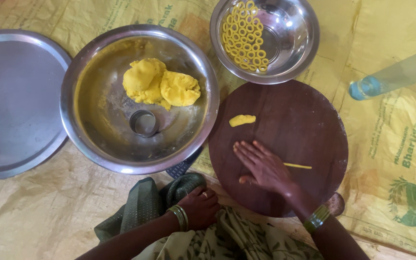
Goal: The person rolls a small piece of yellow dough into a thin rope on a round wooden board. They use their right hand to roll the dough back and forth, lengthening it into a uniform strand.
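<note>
My right hand [262,166] lies flat, fingers together, on a round dark wooden board [304,115], pressing on a thin yellow dough strand [297,166] whose end sticks out to the right. A small lump of yellow dough [242,120] lies on the board above the hand. My left hand [199,207], with a ring and bangles, rests curled on green patterned cloth [150,200] near my lap, holding nothing that I can see.
A large steel bowl [97,139] holds yellow dough balls [160,86] and a small metal ring cutter [144,123]. A smaller steel bowl [294,29] holds several dough rings [244,36]. A flat steel plate [15,106] lies left. A clear bottle [396,74] lies right on yellow sacking.
</note>
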